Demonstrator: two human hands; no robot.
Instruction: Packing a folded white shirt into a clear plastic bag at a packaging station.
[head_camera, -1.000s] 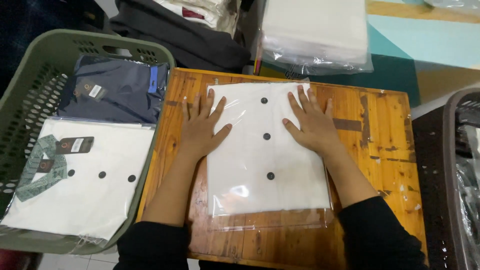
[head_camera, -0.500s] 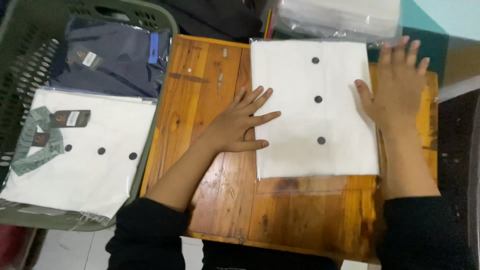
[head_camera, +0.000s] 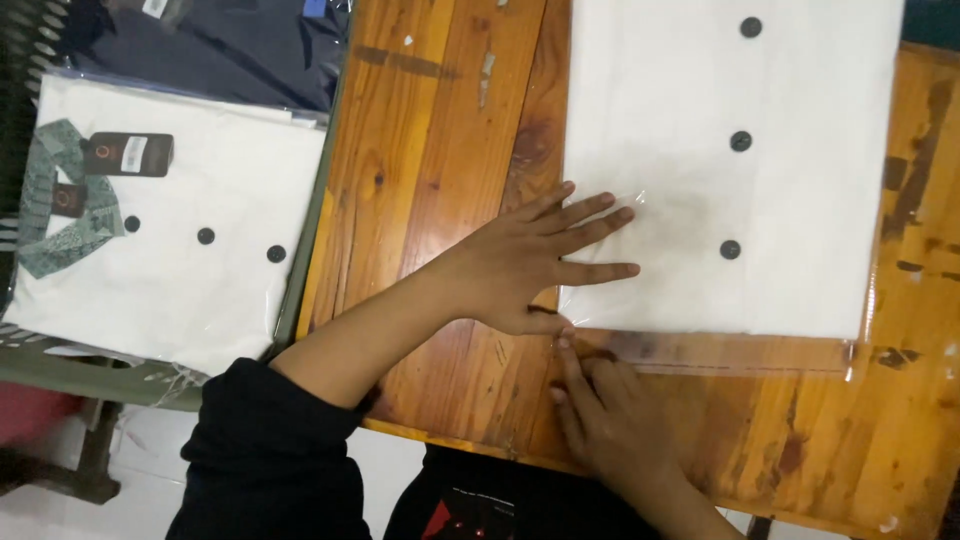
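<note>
The folded white shirt (head_camera: 740, 170) in its clear plastic bag sits in the upper right of the frame, lying flat on the wooden table (head_camera: 440, 140). Three dark buttons run down its middle, and the bag's open flap (head_camera: 720, 352) sticks out past the bottom edge of the shirt, flat against the wood.

The left hand (head_camera: 520, 265) comes in from the lower left and lies flat with fingers spread, fingertips pressing down on the lower left corner of the bagged shirt, palm still on the table. It isn't gripping anything, just holding the pack down. The right hand (head_camera: 610, 415) is in the bottom middle of the frame, right below the left one, fingers pointing up at the left end of the flap. It looks like the fingertips are touching the plastic there, but I honestly can't tell if it's pinching it or just pressing on it.

Over on the left side of the frame there's a green plastic basket (head_camera: 60, 365) with another packed white shirt (head_camera: 180, 260) in it, this one with a patterned green collar and a dark tag. A dark navy packed shirt (head_camera: 220, 45) sits above that in the upper left.
</note>
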